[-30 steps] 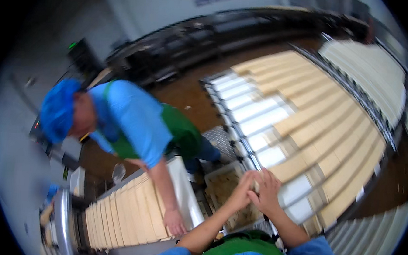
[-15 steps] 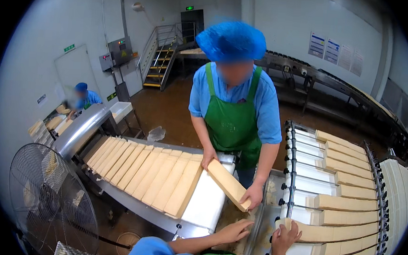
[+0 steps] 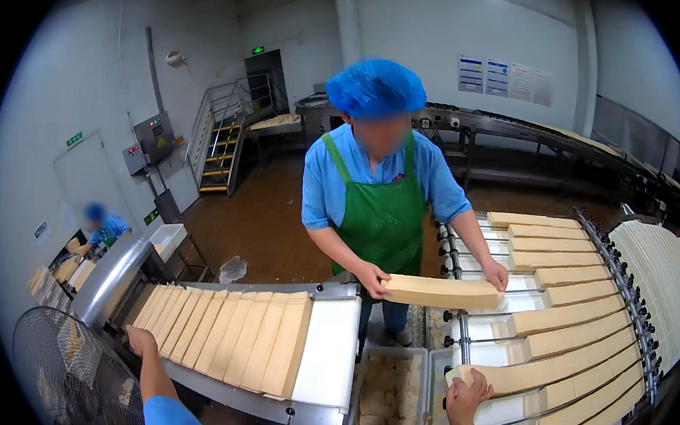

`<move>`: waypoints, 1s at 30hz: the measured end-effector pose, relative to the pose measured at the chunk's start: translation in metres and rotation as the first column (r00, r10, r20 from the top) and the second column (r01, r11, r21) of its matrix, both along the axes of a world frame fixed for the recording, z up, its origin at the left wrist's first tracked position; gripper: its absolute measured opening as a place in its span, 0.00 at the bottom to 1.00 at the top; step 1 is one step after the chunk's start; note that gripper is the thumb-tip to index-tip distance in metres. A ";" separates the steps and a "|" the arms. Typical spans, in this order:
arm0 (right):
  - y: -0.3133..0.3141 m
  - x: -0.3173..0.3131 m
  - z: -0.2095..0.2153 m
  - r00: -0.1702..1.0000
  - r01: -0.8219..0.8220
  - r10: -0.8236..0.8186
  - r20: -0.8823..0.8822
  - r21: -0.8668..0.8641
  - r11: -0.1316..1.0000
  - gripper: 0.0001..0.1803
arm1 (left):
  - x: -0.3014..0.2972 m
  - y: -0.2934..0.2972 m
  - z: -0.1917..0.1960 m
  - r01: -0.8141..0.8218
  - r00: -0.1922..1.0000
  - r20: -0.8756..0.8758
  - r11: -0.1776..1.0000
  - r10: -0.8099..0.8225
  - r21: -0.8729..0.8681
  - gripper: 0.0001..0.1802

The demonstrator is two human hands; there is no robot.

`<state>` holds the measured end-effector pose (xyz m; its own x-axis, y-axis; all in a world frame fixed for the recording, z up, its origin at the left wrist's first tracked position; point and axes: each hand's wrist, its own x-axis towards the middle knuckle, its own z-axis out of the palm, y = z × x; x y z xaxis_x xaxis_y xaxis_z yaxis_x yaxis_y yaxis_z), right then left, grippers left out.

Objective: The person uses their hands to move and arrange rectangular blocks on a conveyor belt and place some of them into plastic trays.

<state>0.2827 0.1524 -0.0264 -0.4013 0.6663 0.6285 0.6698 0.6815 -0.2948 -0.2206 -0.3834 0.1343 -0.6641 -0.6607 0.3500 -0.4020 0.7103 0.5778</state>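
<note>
My left hand (image 3: 143,342) reaches to the near end of the leftmost long pale-yellow blocks on the left conveyor (image 3: 330,344). Its fingers stretch out at the blocks' edge, not wrapped round any. My right hand (image 3: 467,393) curls its fingers over the left end of a long pale-yellow block (image 3: 548,381) lying in a lane of the right conveyor (image 3: 491,413). On the left conveyor the blocks (image 3: 227,338) stand side by side in a row. Across from me, a co-worker's two hands hold another long block (image 3: 440,292) by its ends, level above the gap and the right conveyor's edge.
Between the conveyors stands a grey bin (image 3: 354,400) with pale scraps. Thin metal bars (image 3: 463,337) divide the right conveyor's lanes. A wire fan (image 3: 73,368) stands at the near left. The co-worker in a green apron (image 3: 382,223) stands opposite. Steps (image 3: 220,158) rise behind.
My left hand has moved from the middle gap far left to the row of blocks. The co-worker has swung the held block rightward. My right hand stays at its block's end. The view has shifted.
</note>
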 end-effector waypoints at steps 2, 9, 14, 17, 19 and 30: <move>-0.001 -0.004 0.000 0.999 -0.033 0.032 -0.010 -0.030 0.999 0.11 | -0.002 -0.020 -0.052 0.343 0.924 -0.107 0.920 -0.367 -0.191 0.14; -0.002 -0.001 0.001 1.000 -0.018 0.018 -0.002 -0.003 1.000 0.10 | 0.190 0.210 -0.189 0.971 0.171 0.091 0.184 -0.981 0.154 0.17; -0.005 -0.004 0.004 0.999 -0.035 0.034 -0.016 -0.009 0.999 0.11 | 0.253 0.257 -0.219 0.975 0.198 0.543 0.221 -0.816 -0.024 0.29; -0.004 -0.005 0.002 1.000 -0.026 0.026 -0.013 -0.026 0.999 0.10 | 0.268 0.276 -0.217 0.977 0.138 0.500 0.199 -0.855 0.071 0.31; -0.001 -0.004 -0.001 1.000 -0.021 0.020 -0.019 -0.032 0.999 0.10 | 0.284 0.287 -0.217 0.986 0.146 0.481 0.164 -0.864 -0.004 0.28; 0.008 0.005 -0.012 0.999 -0.053 0.052 -0.014 -0.070 0.996 0.13 | 0.289 0.297 -0.256 0.926 -0.238 0.478 -0.346 -0.846 -0.151 0.12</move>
<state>0.2874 0.1605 -0.0387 -0.4294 0.6872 0.5859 0.6299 0.6928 -0.3510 0.0681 -0.0862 -0.1214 -0.3513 0.9324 0.0853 0.9226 0.3292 0.2013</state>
